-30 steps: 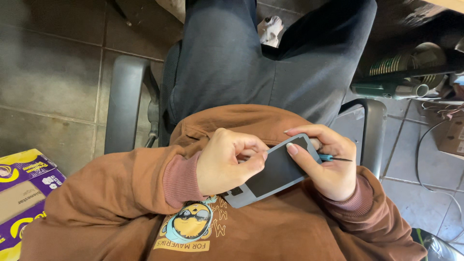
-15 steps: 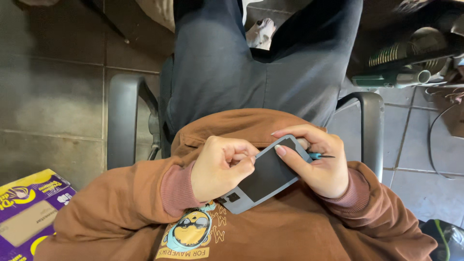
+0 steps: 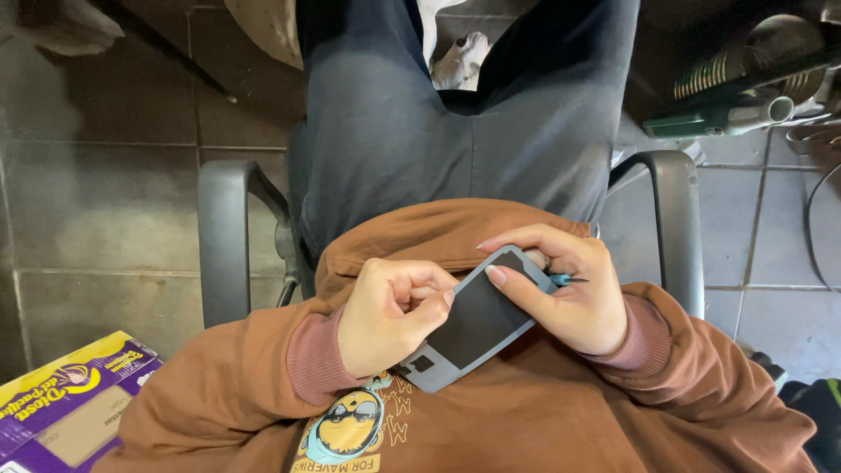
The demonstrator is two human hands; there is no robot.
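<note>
I sit in a chair and hold a grey phone (image 3: 477,324), back side up, over my lap against my brown sweatshirt. My left hand (image 3: 390,315) is curled on the phone's left edge, thumb pressed to its side. My right hand (image 3: 561,289) grips the phone's upper right end, index finger lying across the dark back panel. A thin teal tool (image 3: 563,279) pokes out between the right hand's fingers at the phone's edge; its tip is hidden.
Grey chair armrests stand at left (image 3: 223,236) and right (image 3: 679,228). A purple and yellow cardboard box (image 3: 61,403) lies on the tiled floor at lower left. A green tool with a metal tube (image 3: 727,114) and cables lie at upper right.
The view has shifted slightly, and both hands with the phone sit a little lower in it. The right index finger has slid along the phone's back. The grip is unchanged.
</note>
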